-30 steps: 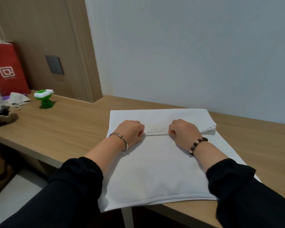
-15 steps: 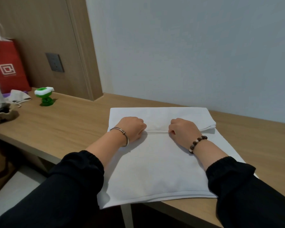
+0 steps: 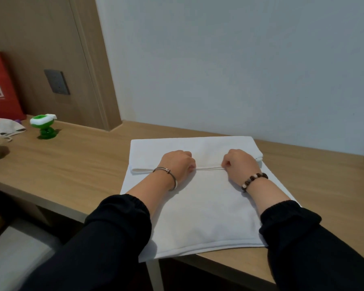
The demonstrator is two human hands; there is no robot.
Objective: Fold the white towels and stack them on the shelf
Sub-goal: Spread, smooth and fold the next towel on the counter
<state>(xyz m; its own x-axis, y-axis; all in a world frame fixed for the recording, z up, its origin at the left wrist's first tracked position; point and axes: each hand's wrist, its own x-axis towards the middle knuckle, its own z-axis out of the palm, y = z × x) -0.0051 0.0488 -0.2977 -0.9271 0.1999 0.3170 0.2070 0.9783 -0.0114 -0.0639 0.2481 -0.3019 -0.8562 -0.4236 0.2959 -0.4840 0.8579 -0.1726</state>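
Observation:
A white towel (image 3: 206, 211) lies spread on the wooden desk (image 3: 76, 164), its near edge hanging a little over the desk front. Its far part is folded back toward me, forming a flap whose hemmed edge runs across the middle. My left hand (image 3: 178, 163) and my right hand (image 3: 241, 162) both rest as fists on that flap edge, fingers curled over the hem and pinching it. A metal bangle sits on my left wrist, a bead bracelet on my right. No shelf is visible.
A green and white toy (image 3: 44, 127) stands at the left of the desk. Behind it are a red paper bag (image 3: 0, 89), a crumpled white cloth (image 3: 10, 127) and a wall socket (image 3: 57, 81). A white wall runs right behind the towel.
Both hands have stayed on the flap's hem, drawing it slightly toward me. The view has tilted a little; the towel otherwise lies as before.

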